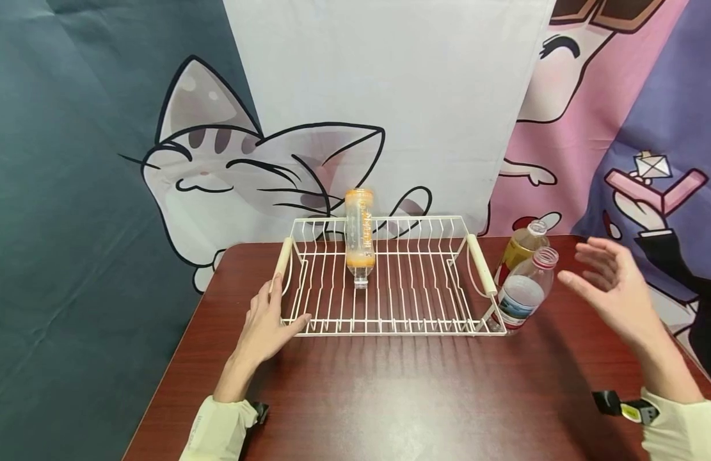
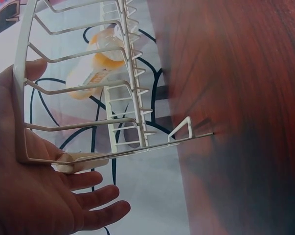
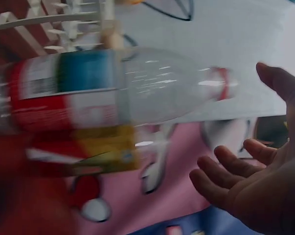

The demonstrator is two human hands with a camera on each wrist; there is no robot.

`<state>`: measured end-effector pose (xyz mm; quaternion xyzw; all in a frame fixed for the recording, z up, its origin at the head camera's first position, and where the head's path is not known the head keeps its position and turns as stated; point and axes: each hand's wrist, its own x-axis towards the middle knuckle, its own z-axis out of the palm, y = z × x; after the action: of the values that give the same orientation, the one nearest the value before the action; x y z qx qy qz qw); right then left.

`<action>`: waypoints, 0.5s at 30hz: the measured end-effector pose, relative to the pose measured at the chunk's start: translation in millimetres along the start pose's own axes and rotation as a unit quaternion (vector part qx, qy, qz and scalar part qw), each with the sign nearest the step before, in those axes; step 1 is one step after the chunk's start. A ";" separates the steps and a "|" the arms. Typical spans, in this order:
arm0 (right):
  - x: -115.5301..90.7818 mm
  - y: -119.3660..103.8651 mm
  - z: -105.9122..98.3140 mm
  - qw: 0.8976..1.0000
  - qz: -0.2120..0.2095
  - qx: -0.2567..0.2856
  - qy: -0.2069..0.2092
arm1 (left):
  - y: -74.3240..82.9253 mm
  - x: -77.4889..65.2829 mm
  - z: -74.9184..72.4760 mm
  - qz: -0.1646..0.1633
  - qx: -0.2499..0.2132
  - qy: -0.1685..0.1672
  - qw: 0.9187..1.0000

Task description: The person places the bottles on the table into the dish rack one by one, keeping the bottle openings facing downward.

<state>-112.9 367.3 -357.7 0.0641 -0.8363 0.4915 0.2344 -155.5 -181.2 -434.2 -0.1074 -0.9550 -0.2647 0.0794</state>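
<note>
A white wire dish rack [image 1: 384,334] with pale handles stands on the table. My left hand [image 1: 267,325] rests at its front left corner, thumb over the front rim, fingers loosely extended beside the left handle [image 1: 283,257]. Inside the rack, a clear bottle with orange bands [image 1: 359,224] stands neck down, tilted towards the back. My right hand [image 1: 617,291] hovers empty to the right, thumb and fingers spread apart. Nearest to it is an uncapped clear plastic bottle with a red-rimmed mouth [image 1: 525,294]; in the right wrist view its neck [image 3: 218,83] points towards the hand.
Behind the clear bottle stands another uncapped bottle with a yellow and red label [image 1: 516,248], close to the rack's right handle [image 1: 480,264]. A cartoon-printed cloth [image 1: 390,77] hangs behind the dark red table [image 1: 390,397].
</note>
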 end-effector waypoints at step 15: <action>-40.5 74.7 43.5 0.990 0.021 0.079 -0.111 | -0.4 -0.1 1.7 0.004 -0.008 0.009 1.000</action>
<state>-116.8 363.3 -453.0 0.1190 -0.8166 0.5510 0.1244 -155.7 -180.7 -435.8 -0.1094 -0.9517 -0.2731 0.0881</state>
